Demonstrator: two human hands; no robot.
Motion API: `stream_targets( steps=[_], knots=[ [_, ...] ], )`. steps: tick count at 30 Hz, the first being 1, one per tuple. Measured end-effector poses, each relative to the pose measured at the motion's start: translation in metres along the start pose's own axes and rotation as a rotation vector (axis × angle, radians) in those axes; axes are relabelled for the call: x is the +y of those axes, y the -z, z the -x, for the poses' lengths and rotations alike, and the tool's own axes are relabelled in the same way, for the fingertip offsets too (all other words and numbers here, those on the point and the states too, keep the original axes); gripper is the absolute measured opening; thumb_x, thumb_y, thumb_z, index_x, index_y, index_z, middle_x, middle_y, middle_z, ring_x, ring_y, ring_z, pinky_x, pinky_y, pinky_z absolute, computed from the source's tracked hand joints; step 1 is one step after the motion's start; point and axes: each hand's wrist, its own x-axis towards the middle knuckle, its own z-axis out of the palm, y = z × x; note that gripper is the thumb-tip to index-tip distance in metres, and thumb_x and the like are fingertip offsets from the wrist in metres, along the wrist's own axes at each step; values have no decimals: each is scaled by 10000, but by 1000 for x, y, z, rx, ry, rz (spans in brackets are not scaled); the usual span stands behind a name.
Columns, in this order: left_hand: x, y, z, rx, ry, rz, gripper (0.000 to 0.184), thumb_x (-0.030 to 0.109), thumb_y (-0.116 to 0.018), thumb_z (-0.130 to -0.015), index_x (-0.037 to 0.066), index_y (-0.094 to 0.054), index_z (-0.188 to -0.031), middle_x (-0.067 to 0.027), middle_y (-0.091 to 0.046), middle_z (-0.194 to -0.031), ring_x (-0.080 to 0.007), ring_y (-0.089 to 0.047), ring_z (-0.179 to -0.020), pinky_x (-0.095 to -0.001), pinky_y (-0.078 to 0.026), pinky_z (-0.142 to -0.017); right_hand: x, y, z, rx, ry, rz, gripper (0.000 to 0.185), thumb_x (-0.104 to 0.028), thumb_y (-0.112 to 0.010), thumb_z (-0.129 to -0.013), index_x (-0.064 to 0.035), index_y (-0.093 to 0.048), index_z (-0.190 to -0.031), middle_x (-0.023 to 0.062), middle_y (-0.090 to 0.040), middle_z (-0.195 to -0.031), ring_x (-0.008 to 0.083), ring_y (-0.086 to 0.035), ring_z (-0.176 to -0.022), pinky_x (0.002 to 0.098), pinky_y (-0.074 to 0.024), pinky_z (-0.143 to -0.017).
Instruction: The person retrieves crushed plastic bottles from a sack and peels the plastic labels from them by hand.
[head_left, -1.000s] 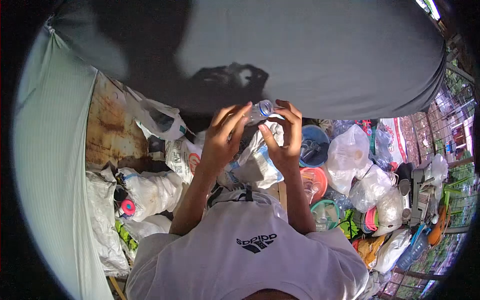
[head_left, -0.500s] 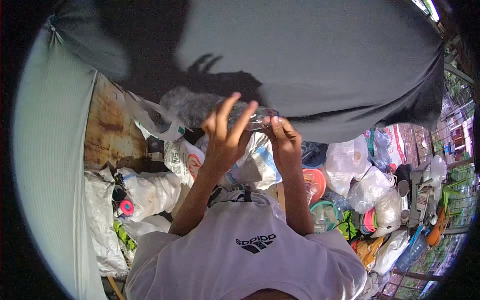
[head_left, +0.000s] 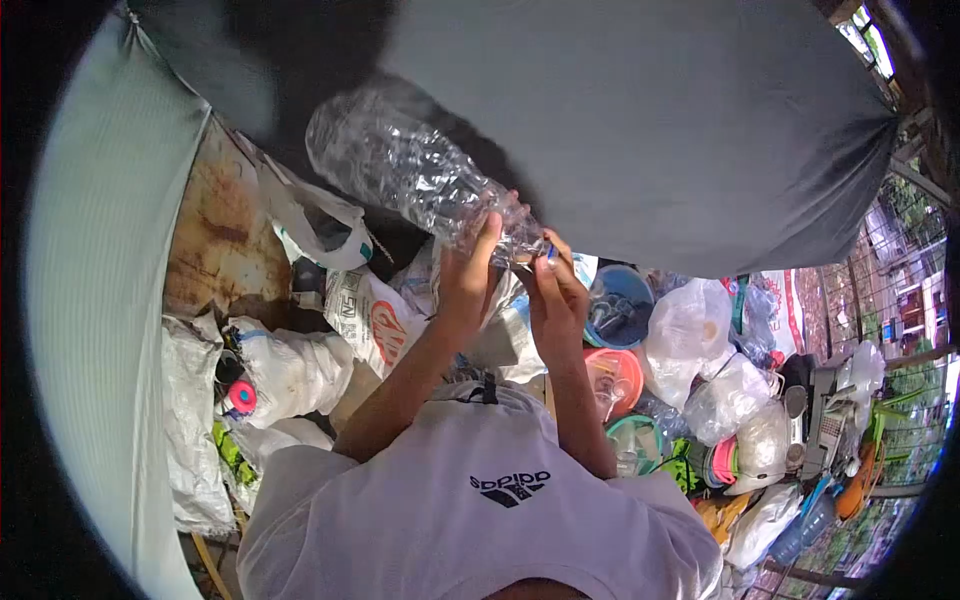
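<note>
While the left side is being screened by a pale curtain (head_left: 110, 300), stuffed white sacks (head_left: 300, 375) are being seen near it, with a rust-stained panel (head_left: 220, 235) being shown farther off. A clear bottle (head_left: 400, 165) is being held up left of centre, tilted, base to the far left, neck to the near right, before a dark grey cloth (head_left: 700, 130). Its shoulder is being clasped by the left hand (head_left: 470, 280), fingers wrapped around. Its neck is being pinched by the right hand (head_left: 560, 300), thumb and fingertips together at a blue band (head_left: 551, 252); whether the band is being turned or just held cannot be told. Handling is being judged as partway: no cap is being made out, the blue band is apparently still being carried at the neck, and the bottle is not yet being let go. On the right, plastic pieces are being held in a blue tub (head_left: 645, 295) and a coral tub (head_left: 637, 380); plastic bags (head_left: 690, 320) are being seen beside them, a wire fence (head_left: 880, 270) being glimpsed farthest right.
</note>
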Motion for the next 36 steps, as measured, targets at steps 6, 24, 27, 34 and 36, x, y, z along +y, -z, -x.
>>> stream_targets(
  steps=[6,24,27,34,36],
  knots=[
    [6,2,1,-147,-179,-281,454,207,-389,-1053,-50,-336,-1423,-235,-480,-1417,-322,-513,-1302,-410,-455,-1069,4,8,-2,-45,-144,-115,334,-168,-481,-1047,112,-659,-1083,104,-392,-1444,191,-480,-1287,362,-452,-1063],
    [23,5,7,-102,23,99,473,199,-424,-1053,-3,-307,-1464,-243,-465,-1437,-327,-451,-1360,-419,-474,-1053,17,5,1,-190,-10,127,395,-232,-412,-1073,68,-652,-1165,57,-361,-1496,204,-544,-1235,415,-436,-1056],
    [24,13,3,-163,26,112,478,203,-414,-1057,12,-287,-1477,-246,-455,-1447,-334,-454,-1358,-420,-498,-1027,11,5,2,-220,-12,223,374,-209,-415,-1069,60,-647,-1188,70,-365,-1506,219,-542,-1247,423,-400,-1088],
    [26,26,0,-386,-197,-482,485,173,-403,-1056,16,-262,-1493,-253,-440,-1465,-341,-437,-1373,-439,-479,-1043,-7,14,9,-318,-197,269,367,-258,-504,-1036,30,-681,-1176,130,-330,-1548,202,-304,-1424,354,-251,-1138],
    [26,26,1,-410,-202,-487,491,166,-399,-1055,9,-253,-1498,-250,-438,-1470,-340,-430,-1380,-431,-468,-1054,-12,9,15,-247,-247,312,385,-281,-505,-1035,37,-685,-1156,137,-328,-1545,202,-259,-1440,346,-225,-1139]
  ],
)
